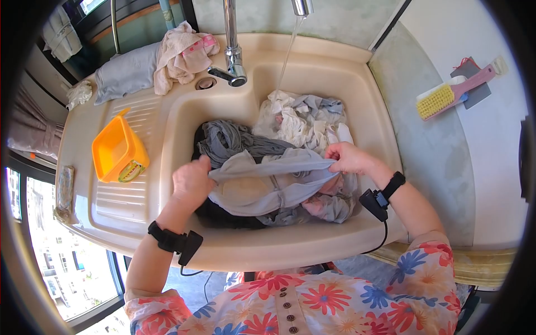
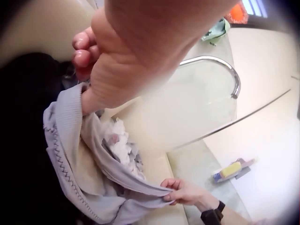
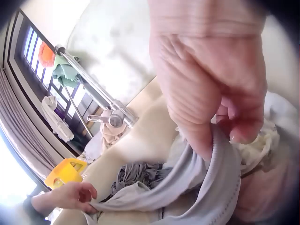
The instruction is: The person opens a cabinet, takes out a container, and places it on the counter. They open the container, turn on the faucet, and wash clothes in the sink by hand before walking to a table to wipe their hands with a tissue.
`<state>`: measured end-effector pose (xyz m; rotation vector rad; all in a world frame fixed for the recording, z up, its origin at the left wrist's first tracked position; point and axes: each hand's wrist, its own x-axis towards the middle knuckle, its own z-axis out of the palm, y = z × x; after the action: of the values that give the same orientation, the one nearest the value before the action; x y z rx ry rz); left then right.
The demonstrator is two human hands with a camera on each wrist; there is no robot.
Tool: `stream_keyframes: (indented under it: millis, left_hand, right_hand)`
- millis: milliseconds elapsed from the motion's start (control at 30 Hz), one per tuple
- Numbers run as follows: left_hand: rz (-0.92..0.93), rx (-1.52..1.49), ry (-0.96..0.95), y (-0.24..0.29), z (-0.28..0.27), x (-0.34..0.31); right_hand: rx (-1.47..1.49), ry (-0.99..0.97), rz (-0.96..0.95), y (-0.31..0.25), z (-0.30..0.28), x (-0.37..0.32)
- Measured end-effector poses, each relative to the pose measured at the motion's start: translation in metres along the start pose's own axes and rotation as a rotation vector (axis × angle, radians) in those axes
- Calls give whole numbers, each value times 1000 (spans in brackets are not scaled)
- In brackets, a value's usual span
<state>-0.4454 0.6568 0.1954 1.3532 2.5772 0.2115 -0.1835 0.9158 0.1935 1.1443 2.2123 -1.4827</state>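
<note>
A light grey garment (image 1: 251, 192) is stretched between both hands over the sink (image 1: 223, 245), its waistband-like edge spread wide. My left hand (image 1: 191, 181) pinches its left end, and the left wrist view shows the thumb tucked inside the ribbed edge. At the other end my right hand (image 1: 353, 158) pinches the band between thumb and fingers. Behind the garment lies a twisted dark grey cloth (image 1: 229, 142); white clothes (image 1: 301, 125) sit under the running tap (image 1: 302, 6). Black cloth is partly hidden beneath the garment.
A yellow container (image 1: 120, 149) stands on the ribbed drainboard at the left. Folded grey cloth (image 1: 127, 72) and a pink towel (image 1: 181, 56) lie at the back left, beside a faucet (image 1: 234, 61). A yellow-bristled brush (image 1: 438, 101) hangs on the right wall.
</note>
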Motion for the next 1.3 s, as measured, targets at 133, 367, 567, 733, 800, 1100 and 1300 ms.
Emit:
stream_keyframes:
  millis: [133,367,567,733,800,1100,1300]
  left_hand:
    - [104,243,-356,7,6,-13]
    - [269,36,-563,-2,-50,-26]
    - [206,-402,-829,-19,-74,17]
    - [399,-45,-431,-20,6,53]
    - [321,-106,-281,6,20,44]
    - [269,165,-324,8,51,28]
    - [160,-721,-230,12,-8,28]
  right_hand:
    - [14,51,-123,7,-22,2]
    - [-48,244,-108,-37,-78,-44]
    - [246,255,-68,-44,-89,-28]
    - [-89,144,46,-3,-34,66]
    - [-250,154,-144,16,-26,95]
    - [-846,68,-435,-30,29,81]
    - [-770,-52,-583,-33,66,83]
